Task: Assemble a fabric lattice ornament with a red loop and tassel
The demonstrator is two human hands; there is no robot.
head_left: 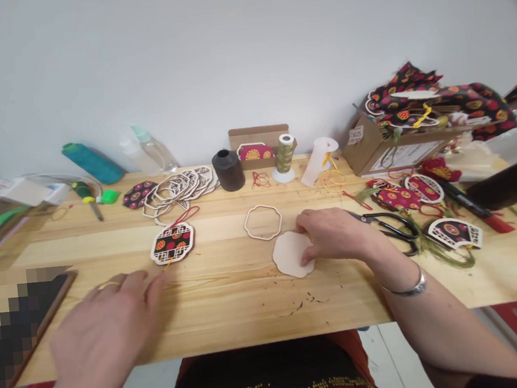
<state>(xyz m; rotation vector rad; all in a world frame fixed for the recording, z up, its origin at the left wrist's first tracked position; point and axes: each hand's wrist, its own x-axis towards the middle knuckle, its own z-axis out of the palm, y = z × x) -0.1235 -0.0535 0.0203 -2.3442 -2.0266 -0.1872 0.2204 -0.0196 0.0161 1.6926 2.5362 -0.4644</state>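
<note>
My right hand [330, 236] pinches the right edge of a plain pale wooden plate [292, 255] with a scalloped outline, low over the table. Just above it lies a thin wooden frame [245, 223] of similar outline. My left hand [110, 315], slightly blurred, rests low at the left with its thumb apart from the fingers. Beside its fingertips is a finished pendant [172, 244] of dark patterned fabric under a pale lattice frame, with a red cord loop [187, 215] on top and a short yellow cord below. I see nothing held in the left hand.
Black-handled scissors [395, 227] lie behind my right wrist. Stacked wooden frames [181, 188], a black thread cone [228, 170] and a gold thread spool [285, 155] stand along the wall. At the right are a cardboard box [363, 148] of fabric and several tasselled pendants. A screwdriver [87, 197] lies left.
</note>
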